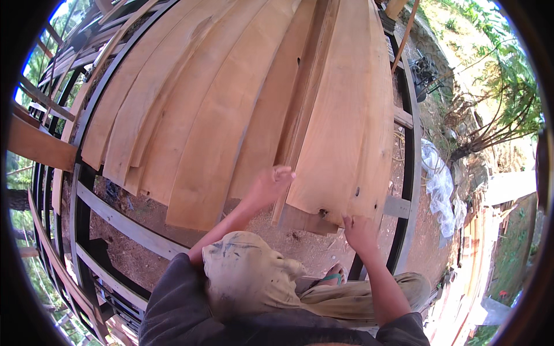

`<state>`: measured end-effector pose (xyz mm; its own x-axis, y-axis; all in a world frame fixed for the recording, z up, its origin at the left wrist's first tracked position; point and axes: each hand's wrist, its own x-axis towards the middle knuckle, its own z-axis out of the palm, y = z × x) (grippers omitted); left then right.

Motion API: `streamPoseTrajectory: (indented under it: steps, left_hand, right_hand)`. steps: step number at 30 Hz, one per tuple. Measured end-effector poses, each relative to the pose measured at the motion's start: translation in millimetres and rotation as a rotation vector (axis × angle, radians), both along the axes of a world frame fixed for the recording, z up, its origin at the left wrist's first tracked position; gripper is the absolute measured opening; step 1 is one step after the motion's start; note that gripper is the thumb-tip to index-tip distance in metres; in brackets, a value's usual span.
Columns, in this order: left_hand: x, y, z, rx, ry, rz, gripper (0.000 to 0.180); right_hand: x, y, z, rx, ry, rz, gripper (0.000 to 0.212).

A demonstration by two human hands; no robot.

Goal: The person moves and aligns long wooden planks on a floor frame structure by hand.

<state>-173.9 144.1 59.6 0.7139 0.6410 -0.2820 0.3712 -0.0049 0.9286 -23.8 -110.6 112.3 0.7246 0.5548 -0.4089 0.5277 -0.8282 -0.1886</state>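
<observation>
A wide pale wooden board [340,127] lies lengthwise in front of me, with knots and a rough notch at its near end. My right hand [362,232] is closed at that near end, its fingers curled against the edge. Over the board's left edge is my left hand [270,185], smeared by motion; whether it touches the wood cannot be told. Beneath it runs a narrow wooden strip [299,121], long and edge-like, beside the wide board. A shorter wood end [309,221] pokes out below the wide board.
More planks [202,150] lie side by side to the left, their near ends uneven. A dark metal frame [411,144] with grey crossbars borders them. Crumpled clear plastic [437,184] lies on the right. My sandalled foot [334,275] rests on the dirt below.
</observation>
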Motion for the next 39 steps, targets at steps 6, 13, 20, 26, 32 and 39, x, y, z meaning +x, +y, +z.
streamPoseTrajectory:
  steps: [6,13,20,26,32,39]
  left_hand:
    - [6.9,15.6,-20.0,0.084,-0.056,0.089,0.047]
    - [16.3,-32.4,-49.5,0.136,-0.086,-0.006,0.051]
    - [23.3,-26.6,-54.6,0.142,-0.022,0.01,0.056]
    - [22.2,-34.7,-59.4,0.315,-0.015,0.001,0.064]
    - [27.1,-18.5,-52.8,0.187,-0.039,0.07,0.07]
    - [44.1,2.9,-82.4,-0.207,-0.146,0.111,0.073]
  right_hand:
    - [21.2,-1.7,14.4,0.105,-0.07,-0.138,0.046]
    - [14.8,-15.7,-61.7,0.494,0.437,-0.604,0.049]
    - [12.1,-29.8,-84.5,0.082,0.275,-0.225,0.056]
    - [-22.8,-26.5,-82.6,0.295,0.468,-0.468,0.064]
    - [-51.4,-8.3,-51.1,0.036,0.244,0.02,0.06]
    - [0.2,11.2,-10.1,0.172,0.185,-0.176,0.053]
